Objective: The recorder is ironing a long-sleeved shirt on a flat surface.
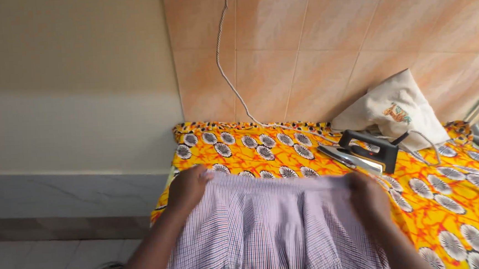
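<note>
Checked cloth: purple-and-white garment (273, 232), lying over the near edge of the surface, top hem stretched straight between both hands.
Left hand: left hand (188, 186), fingers curled shut on the hem's left corner, near the left edge of the surface.
Right hand: right hand (368, 194), fingers closed on the hem's right corner; fingertips tucked under the fabric, so only the knuckles show.
Surface: table cover (465, 204), yellow-orange print with black-and-white round motifs, spread over the whole top up to the tiled wall.
Progress: garment appears laid out and pulled taut at the hem; folds run down its length, so smoothing looks unfinished. Lower part of the garment is out of view.
Iron: black-and-silver iron (362, 152), resting tilted on the cover toward the far edge, just beyond the right hand, apart from the garment.
Cord: braided cord (227, 69), running from the iron along the far edge and up the wall.
Bag: cream cloth bag (396, 111), leaning on the wall behind the iron, far right corner.
Obstruction: iron sits near the right hand's side; cord lies clear of the garment.
</note>
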